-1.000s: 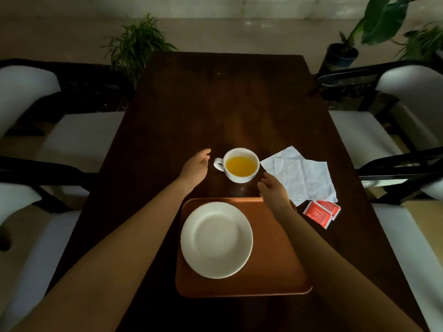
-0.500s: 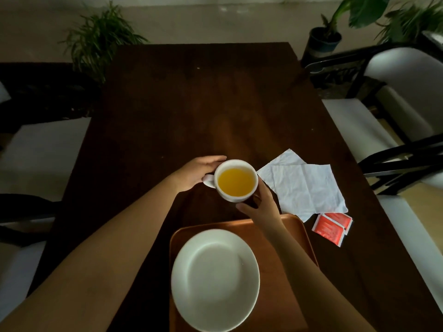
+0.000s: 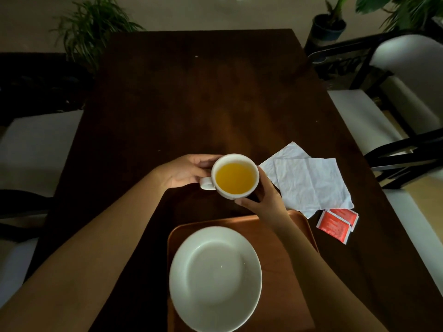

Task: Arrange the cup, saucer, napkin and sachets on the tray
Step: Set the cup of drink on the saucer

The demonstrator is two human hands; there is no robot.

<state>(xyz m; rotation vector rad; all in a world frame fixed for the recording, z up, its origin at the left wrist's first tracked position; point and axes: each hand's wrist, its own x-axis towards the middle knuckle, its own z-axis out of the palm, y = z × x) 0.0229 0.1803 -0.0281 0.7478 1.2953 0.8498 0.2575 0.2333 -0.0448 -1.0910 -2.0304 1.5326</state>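
A white cup (image 3: 235, 176) full of yellow-orange liquid is held between both hands just beyond the tray's far edge. My left hand (image 3: 185, 172) grips it at the handle side. My right hand (image 3: 263, 197) cups its right and near wall. A white saucer (image 3: 215, 277) lies on the brown tray (image 3: 285, 248), near its left side. A crumpled white napkin (image 3: 309, 182) lies on the table to the right of the cup. Two red sachets (image 3: 338, 224) overlap at the napkin's near corner, off the tray.
The dark wooden table (image 3: 203, 97) stretches away behind the cup. White-cushioned chairs with black frames (image 3: 402, 130) stand on both sides. Potted plants (image 3: 328, 25) sit on the floor past the table's far end.
Both hands have come in from either side and closed on the cup. The view has moved closer, so the tray and saucer sit lower in the frame.
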